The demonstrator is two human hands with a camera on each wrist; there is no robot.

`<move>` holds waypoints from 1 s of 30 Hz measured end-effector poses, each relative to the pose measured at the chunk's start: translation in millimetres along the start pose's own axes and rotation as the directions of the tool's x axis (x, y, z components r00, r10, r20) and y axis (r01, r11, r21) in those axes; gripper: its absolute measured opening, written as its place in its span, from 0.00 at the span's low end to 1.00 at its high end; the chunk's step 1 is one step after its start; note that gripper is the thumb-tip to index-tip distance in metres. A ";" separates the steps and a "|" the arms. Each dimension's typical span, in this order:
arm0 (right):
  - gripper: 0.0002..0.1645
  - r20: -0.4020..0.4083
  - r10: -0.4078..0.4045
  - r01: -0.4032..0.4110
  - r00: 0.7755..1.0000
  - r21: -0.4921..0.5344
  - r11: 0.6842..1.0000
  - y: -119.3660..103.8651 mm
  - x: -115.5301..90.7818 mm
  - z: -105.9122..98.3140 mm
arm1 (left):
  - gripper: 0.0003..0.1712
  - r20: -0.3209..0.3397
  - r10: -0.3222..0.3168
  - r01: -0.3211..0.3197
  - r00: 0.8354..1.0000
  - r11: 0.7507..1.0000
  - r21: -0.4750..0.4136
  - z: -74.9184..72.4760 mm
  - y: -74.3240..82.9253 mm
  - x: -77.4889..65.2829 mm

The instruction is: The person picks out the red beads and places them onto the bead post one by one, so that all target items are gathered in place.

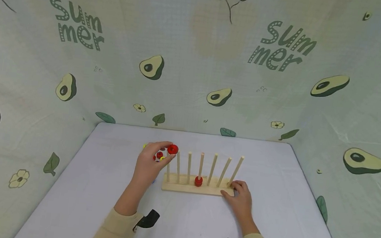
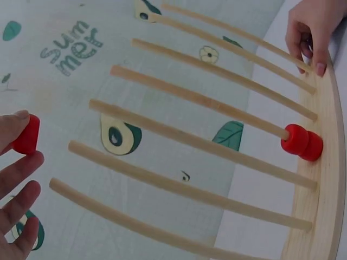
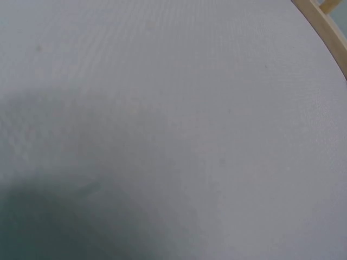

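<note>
My left hand (image 1: 149,160) pinches a red wooden bead (image 1: 173,149) between thumb and fingertips. The bead is held beside the tops of the leftmost pegs, apart from them in the left wrist view. My right hand (image 1: 240,202) grips the right end of a wooden peg stand (image 1: 190,188), thumb in front and fingers behind. Several upright pegs rise from its base. Around the foot of the middle peg sit two stacked red beads (image 2: 295,140). The right wrist view shows only a corner of the stand (image 3: 324,30); the right hand is outside it.
Behind the left hand lie several loose beads, partly hidden, among them a red bead (image 1: 160,155) and yellow ones. Everything rests on a white table (image 1: 186,223). A printed cloth (image 1: 192,37) hangs behind and at both sides.
</note>
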State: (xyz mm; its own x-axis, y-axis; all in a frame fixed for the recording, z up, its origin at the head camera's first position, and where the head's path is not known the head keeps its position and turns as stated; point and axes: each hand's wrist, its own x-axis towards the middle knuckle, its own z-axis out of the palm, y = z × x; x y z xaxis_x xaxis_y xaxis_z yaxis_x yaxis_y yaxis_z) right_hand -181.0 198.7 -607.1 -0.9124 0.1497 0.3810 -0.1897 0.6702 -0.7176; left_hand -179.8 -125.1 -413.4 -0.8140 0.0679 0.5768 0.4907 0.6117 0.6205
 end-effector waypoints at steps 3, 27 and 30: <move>0.26 0.011 0.021 -0.021 1.000 0.004 1.000 -0.9 0.4 -1.2 | 0.23 -0.011 0.037 -0.037 0.999 0.999 -0.006 5.9 5.4 0.4; 0.26 0.006 0.016 -0.016 1.000 -0.001 1.000 -1.2 0.7 -1.5 | 0.19 -0.056 0.138 -0.139 0.989 0.990 -0.005 44.4 32.2 2.0; 0.26 0.011 0.017 -0.017 1.000 -0.010 1.000 -0.6 0.5 -0.7 | 0.20 -0.062 0.140 -0.139 0.988 0.990 0.021 47.2 34.8 1.8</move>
State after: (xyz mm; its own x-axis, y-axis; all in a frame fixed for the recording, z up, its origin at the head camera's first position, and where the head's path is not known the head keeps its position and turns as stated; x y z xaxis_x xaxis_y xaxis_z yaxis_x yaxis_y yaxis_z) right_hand -181.1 198.9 -606.1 -0.9194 0.1537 0.3622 -0.1703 0.6745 -0.7184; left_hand -178.9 -66.5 -415.9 -0.7166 0.1041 0.6896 0.5925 0.6126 0.5232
